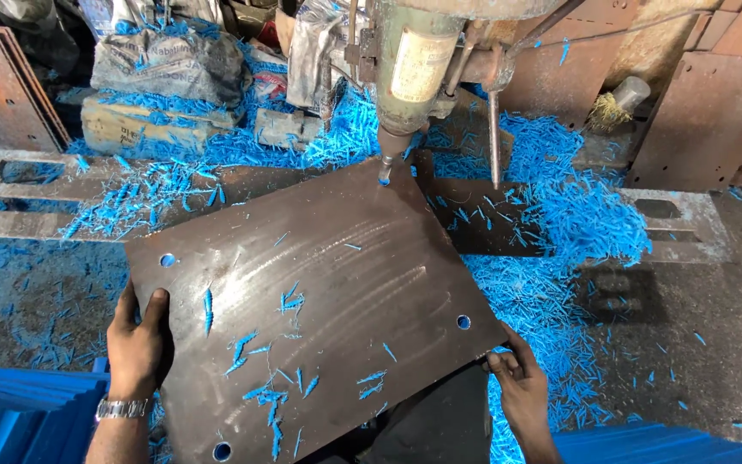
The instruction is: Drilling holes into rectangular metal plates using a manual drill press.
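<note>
The drill press bed point(10, 193), a heavy grey slotted slab running across the middle of the view, carries everything here and is buried under blue shavings point(577, 223), thickest toward its right end. On it lies the brown plate point(319, 292), a large flat rectangular sheet turned at an angle, its far corner under the drill and its near edge overhanging the front edge of the bed toward the person. Above that far corner stands the drill head point(414, 60), a worn greenish column, with the drill bit point(386, 167) meeting the plate's surface just inside the corner. The left hand point(137, 344) clasps the plate's left edge, thumb lying on top and fingers tucked beneath, a metal wristwatch point(122, 409) on the wrist. The right hand point(519, 387) grasps the plate's near right corner, fingers curled over the edge from the side, so the plate spans the whole gap between the two hands and reaches away from them to the bit. Three small round holes show in the plate: one by the left corner point(167, 259), one near the right hand point(464, 322), one by the near corner point(221, 451). Loose blue curls point(268, 395) are scattered over its near half.
</note>
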